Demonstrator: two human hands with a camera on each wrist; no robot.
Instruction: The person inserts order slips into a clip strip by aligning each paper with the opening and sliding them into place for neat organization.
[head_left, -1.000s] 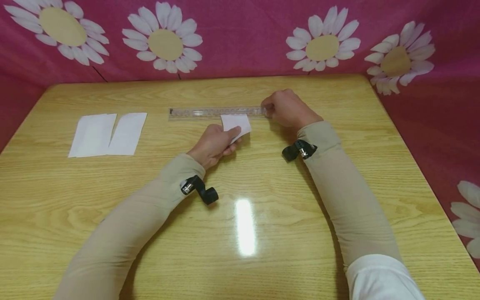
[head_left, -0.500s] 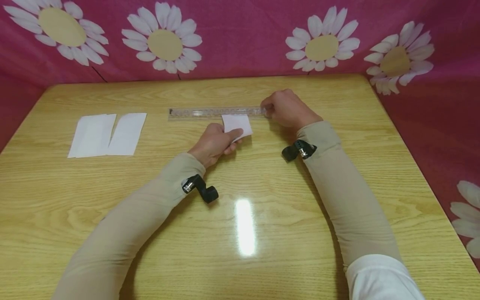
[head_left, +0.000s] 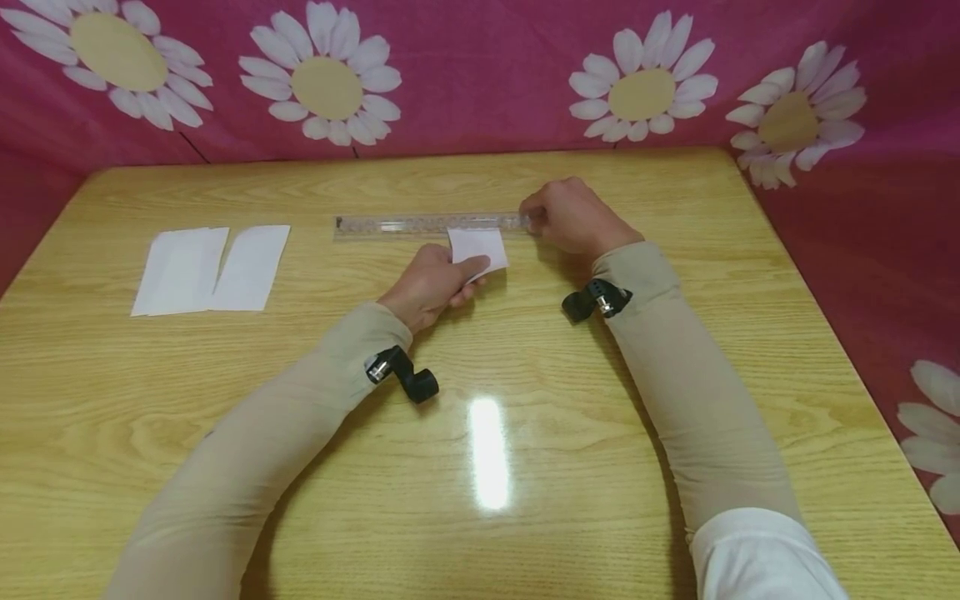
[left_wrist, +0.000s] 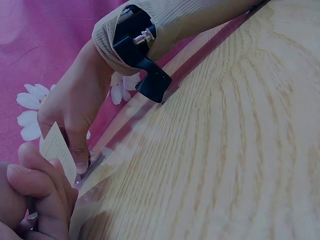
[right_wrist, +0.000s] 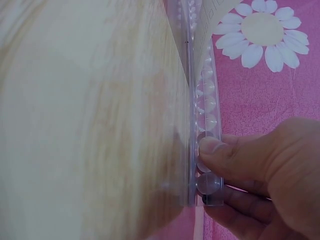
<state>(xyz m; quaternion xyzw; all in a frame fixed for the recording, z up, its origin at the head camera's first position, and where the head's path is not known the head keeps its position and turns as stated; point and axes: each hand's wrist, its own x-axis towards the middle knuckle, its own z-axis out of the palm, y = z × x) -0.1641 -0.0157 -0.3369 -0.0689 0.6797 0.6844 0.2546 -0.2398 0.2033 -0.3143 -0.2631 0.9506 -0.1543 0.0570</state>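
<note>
Near the far side of the table lies a long clear plastic strip [head_left: 405, 225], with a row of round bead-like shapes along it in the right wrist view. My right hand [head_left: 573, 218] pinches its right end, thumb on one face and fingers behind, as the right wrist view shows. My left hand [head_left: 431, 287] holds a small white paper card [head_left: 477, 247] between thumb and fingers. The card's far edge meets the strip; whether it sits inside a slot I cannot tell. Faint marks show on the paper card [left_wrist: 57, 150] in the left wrist view.
White paper sheets [head_left: 180, 271] lie side by side on the left of the wooden table [head_left: 337, 500], partly overlapping. A pink cloth [head_left: 480, 75] with white flowers hangs behind the table and on its right. Light glares off the tabletop in front of my hands.
My left hand has slid a little to the right with the paper card, along the clear strip. The right hand keeps its grip on the strip's end.
</note>
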